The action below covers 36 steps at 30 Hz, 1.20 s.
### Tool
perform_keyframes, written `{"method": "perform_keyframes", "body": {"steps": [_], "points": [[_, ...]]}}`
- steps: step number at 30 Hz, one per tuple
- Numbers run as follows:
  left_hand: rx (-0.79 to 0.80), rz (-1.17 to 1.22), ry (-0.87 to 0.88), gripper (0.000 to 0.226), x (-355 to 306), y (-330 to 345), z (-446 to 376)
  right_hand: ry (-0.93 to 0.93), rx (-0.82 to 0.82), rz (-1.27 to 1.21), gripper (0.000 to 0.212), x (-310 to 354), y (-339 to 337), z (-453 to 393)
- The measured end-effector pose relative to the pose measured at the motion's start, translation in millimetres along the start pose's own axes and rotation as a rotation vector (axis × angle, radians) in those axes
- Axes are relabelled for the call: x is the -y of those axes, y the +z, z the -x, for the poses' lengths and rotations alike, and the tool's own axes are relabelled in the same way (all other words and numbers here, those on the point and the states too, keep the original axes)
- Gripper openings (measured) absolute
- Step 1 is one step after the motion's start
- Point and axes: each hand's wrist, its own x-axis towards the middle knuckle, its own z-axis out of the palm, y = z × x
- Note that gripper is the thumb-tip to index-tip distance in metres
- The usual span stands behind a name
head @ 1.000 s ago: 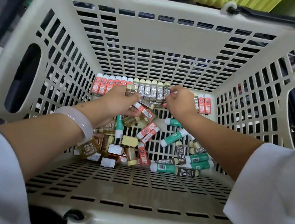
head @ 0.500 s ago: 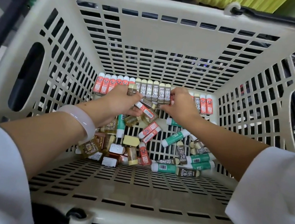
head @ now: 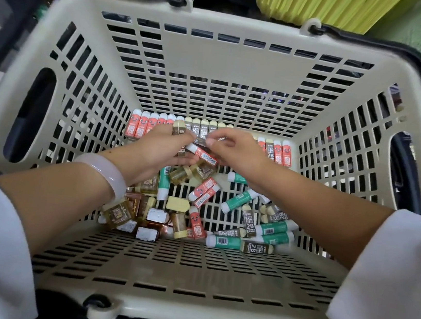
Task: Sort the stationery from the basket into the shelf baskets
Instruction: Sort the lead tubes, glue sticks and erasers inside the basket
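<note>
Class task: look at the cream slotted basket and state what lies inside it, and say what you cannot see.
Inside the basket: a neat row of erasers along the far wall and a loose pile of red, green, brown and cream ones. The left hand and right hand cover the row's middle.

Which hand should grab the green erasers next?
Probably the right hand: the green erasers lie beneath its forearm, while the left hand already holds a brown eraser.
</note>
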Motion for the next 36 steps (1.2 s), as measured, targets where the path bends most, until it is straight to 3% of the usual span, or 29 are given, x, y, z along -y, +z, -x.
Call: {"method": "perform_keyframes", "body": {"steps": [2,5,7,9,12,16,18,20,22,25,29,32,36], "points": [[0.029,-0.007,0.022,0.008,-1.4,1.1,2.0,-0.014,0.005,-0.046,0.007,-0.1,-1.0,3.0],[0.015,-0.023,0.01,0.013,-2.2,1.5,2.5,-0.02,-0.196,-0.065,0.007,1.3,-13.5,-0.2],[-0.01,-0.062,0.01,0.009,-1.5,1.0,1.9,-0.02,-0.346,0.079,0.018,0.0,-30.3,-6.5],[-0.027,-0.097,0.01,0.006,-0.3,-0.9,0.8,-0.006,-0.395,0.342,0.028,-4.1,-45.7,-15.2],[-0.047,-0.101,0.003,0.006,1.1,-4.0,-1.7,0.046,-0.4,0.527,0.025,-9.2,-50.1,-24.9],[-0.032,-0.103,0.021,0.009,1.2,-2.7,-1.8,0.196,-0.422,0.008,0.025,-15.0,-33.4,-35.1],[-0.024,-0.101,0.025,0.013,1.6,-3.0,-1.9,0.229,-0.431,-0.07,0.029,-18.1,-29.4,-37.0],[-0.021,-0.095,0.024,0.01,2.0,-3.3,-2.5,0.219,-0.443,-0.041,0.029,-20.2,-31.0,-34.2],[-0.021,-0.088,0.023,0.006,2.1,-3.1,-3.2,0.185,-0.438,0.144,0.027,-21.7,-34.6,-26.3],[-0.04,-0.064,0.019,0.026,2.4,-3.4,-4.6,0.122,-0.29,0.474,0.03,-24.8,-29.7,-15.8],[-0.028,-0.055,0.021,0.007,0.9,-3.1,-3.1,0.15,-0.304,0.32,0.033,-19.8,-21.3,-14.9],[-0.035,-0.059,0.023,0.008,0.1,-4.3,-3.0,0.198,-0.28,0.181,0.034,-13.7,-25.4,-11.0],[-0.016,-0.051,0.045,0.01,-0.7,-2.3,-1.7,0.123,-0.193,0.167,0.02,-3.1,-21.6,3.4]]}}
